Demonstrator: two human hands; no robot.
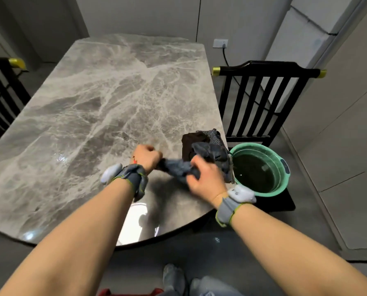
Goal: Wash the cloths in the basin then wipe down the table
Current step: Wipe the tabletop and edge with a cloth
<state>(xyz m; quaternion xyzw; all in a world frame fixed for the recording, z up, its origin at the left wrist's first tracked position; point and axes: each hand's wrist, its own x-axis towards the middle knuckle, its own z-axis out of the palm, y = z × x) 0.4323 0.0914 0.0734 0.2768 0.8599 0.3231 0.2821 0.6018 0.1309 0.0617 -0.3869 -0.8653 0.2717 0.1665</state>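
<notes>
Bench (97, 103) fills most of my view: grey marble with white veins, glossy near the front edge. To its right I see a black slatted chair (263, 99). A green basin (270, 192) holding dark water sits on a dark seat just beside the bench's near right corner. At that edge of the bench lies a small heap: a brown cloth (191, 142) with a patterned cloth (214, 135) behind it. In front of the heap, a grey cloth (178, 167) is stretched between both hands just above the bench. It looks dark, bunched and rope-like. My left grip (146, 157) is a closed fist around one end. My right grip (206, 178) has its fingers curled over the other end, where the cloth fans out towards the heap. Both wrists wear grey bands.
</notes>
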